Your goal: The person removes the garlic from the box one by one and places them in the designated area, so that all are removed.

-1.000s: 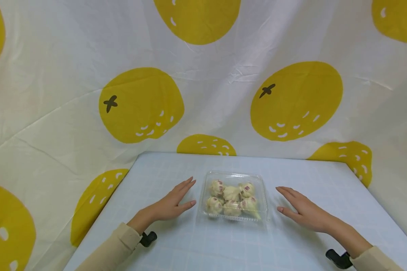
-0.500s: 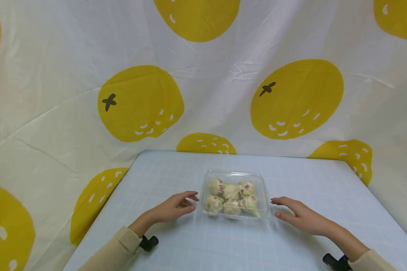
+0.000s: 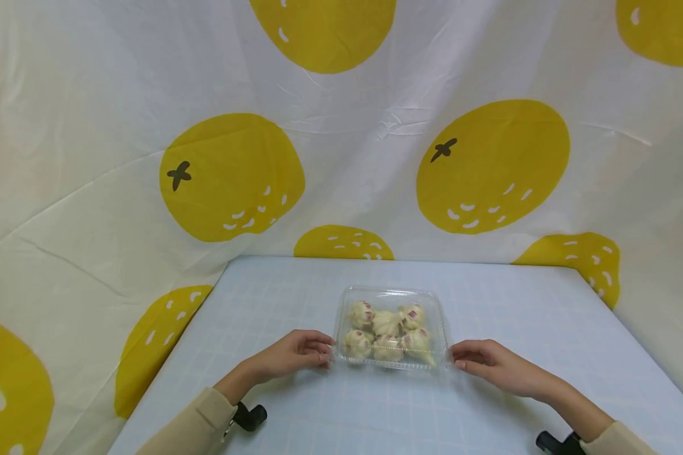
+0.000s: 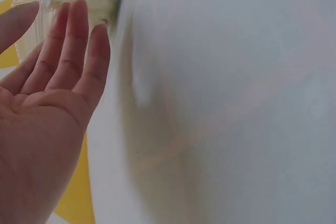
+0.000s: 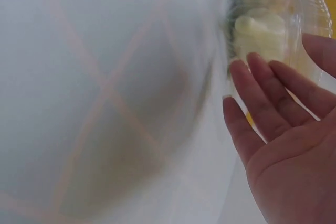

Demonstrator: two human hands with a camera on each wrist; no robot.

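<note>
A clear plastic clamshell box (image 3: 391, 295) stands on the table with its lid down, and several garlic bulbs (image 3: 387, 323) show through it. At the box's left side is my left hand (image 3: 287, 355), its fingertips at the edge; whether they touch cannot be told. My right hand (image 3: 503, 368) is at the opposite side, fingertips close to the right edge. In the left wrist view the fingers (image 4: 68, 51) are relaxed and slightly bent beside the box wall. The right wrist view has the fingers (image 5: 270, 95) loosely extended in front of the box, with a bulb behind.
The table (image 3: 375, 417) wears a pale blue checked cloth. Behind and to the left hangs a white curtain (image 3: 364, 158) printed with yellow fruit. A black wrist camera (image 3: 250, 417) is strapped under the left wrist, another (image 3: 558, 442) under the right.
Both hands have lowered and moved inward, from apart on either side to right at the box's edges. Their fingers have bent a little more. The box has stayed in place.
</note>
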